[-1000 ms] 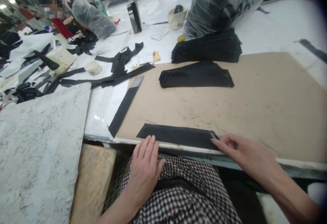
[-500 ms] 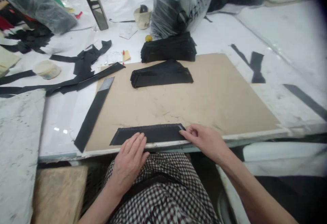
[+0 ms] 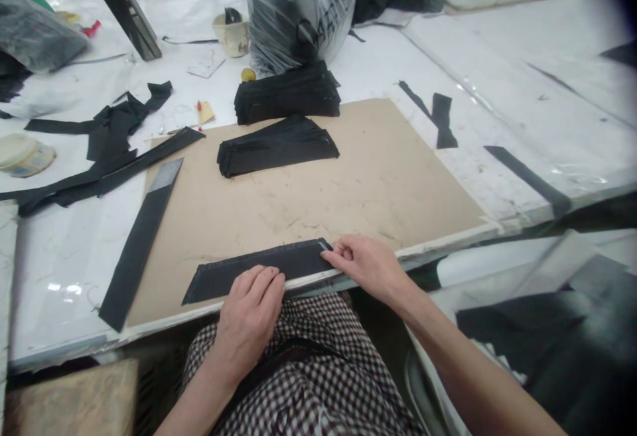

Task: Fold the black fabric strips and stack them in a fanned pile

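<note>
Panel (image 3: pixel 259 258), black, sits lower centre of the frame, at the front edge of the brown board (image 3: pixel 348 184). Your left hand (image 3: pixel 253 316) lies over its near edge, fingers extended and together, gripping nothing. Your right hand (image 3: pixel 368 265) is curled at its right end, thumb tip on the corner; can't tell if you're pinching it. Black strip (image 3: pixel 142 243) lies slanted, left of frame; two black stacks (image 3: pixel 279 148), upper centre.

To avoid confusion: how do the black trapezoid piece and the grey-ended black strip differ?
The black trapezoid piece lies along the table edge; the grey-ended black strip slants away from that edge. The right hand touches the piece; no hand touches the strip. Both lie flat.
</note>
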### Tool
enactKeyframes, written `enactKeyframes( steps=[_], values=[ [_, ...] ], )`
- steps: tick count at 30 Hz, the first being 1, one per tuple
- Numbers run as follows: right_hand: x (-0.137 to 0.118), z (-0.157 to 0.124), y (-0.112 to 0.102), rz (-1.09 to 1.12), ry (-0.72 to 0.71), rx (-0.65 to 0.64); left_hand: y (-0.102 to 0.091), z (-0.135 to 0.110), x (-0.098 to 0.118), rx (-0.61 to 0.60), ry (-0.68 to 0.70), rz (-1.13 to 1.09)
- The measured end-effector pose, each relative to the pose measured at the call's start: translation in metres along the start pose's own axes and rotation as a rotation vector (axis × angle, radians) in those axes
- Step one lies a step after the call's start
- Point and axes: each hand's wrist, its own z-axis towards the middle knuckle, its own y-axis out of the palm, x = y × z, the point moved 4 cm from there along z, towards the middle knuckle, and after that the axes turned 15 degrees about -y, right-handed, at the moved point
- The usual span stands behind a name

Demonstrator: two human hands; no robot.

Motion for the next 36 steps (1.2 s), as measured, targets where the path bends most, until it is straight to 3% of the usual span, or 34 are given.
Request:
enactKeyframes(
  steps=[7,17,27,32,36],
  values=[
    [0.0,-0.001,0.001,0.015,0.011,-0.004,0.0,-0.006,-0.008,0.018,0.019,0.023],
    [0.006,-0.002,0.002,0.059,-0.03,-0.003,0.001,0.0,-0.009,0.039,-0.068,0.018],
    [-0.007,-0.006,-0.014,0.038,-0.059,-0.033,0.001,0.0,-0.008,0.053,-0.055,-0.001],
    [-0.015,-0.009,-0.021,0.057,-0.118,0.097,-0.002,0.001,-0.007,0.068,-0.056,-0.007],
    [-0.025,-0.009,-0.018,0.299,-0.246,0.159,-0.001,0.0,-0.009,0.046,-0.072,-0.024]
  ],
)
